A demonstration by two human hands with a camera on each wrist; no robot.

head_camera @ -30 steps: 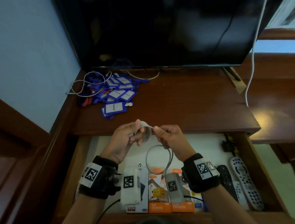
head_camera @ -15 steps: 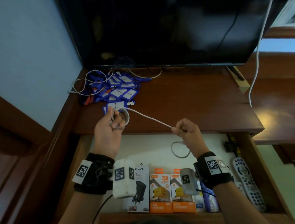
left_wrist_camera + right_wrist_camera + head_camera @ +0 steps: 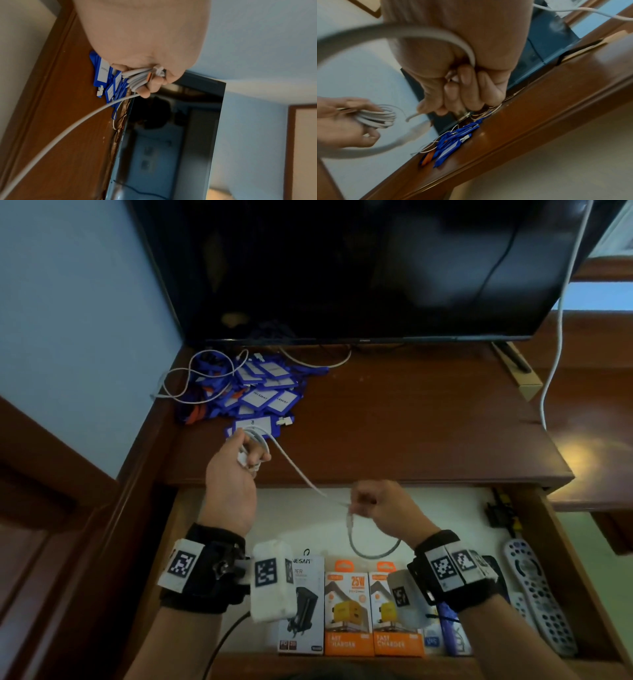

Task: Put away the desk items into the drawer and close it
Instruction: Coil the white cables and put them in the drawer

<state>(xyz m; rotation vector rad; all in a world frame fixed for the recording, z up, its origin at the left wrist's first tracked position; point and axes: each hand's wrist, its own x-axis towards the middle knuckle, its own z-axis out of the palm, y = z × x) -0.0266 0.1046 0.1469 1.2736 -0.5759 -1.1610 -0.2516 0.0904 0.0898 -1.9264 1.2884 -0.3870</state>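
The open drawer (image 3: 561,570) is holding three charger boxes (image 3: 349,607) standing in a row along its front, with remotes (image 3: 537,594) lying at its right side and a small dark item at its back right corner. On the counter (image 3: 411,419), blue tags (image 3: 260,395) are lying in a heap in front of the TV (image 3: 342,268).

The left hand (image 3: 233,484) is hovering over the counter's front edge, its grip closing round a coil of the white cable (image 3: 298,470); the left wrist view is showing several loops bunched under the fingers (image 3: 150,86). The right hand (image 3: 383,508) is hovering above the drawer, its grip pinching the same cable further along. The cable is running taut between the two hands, and its free tail is hanging in a loop below the right hand, over the drawer.
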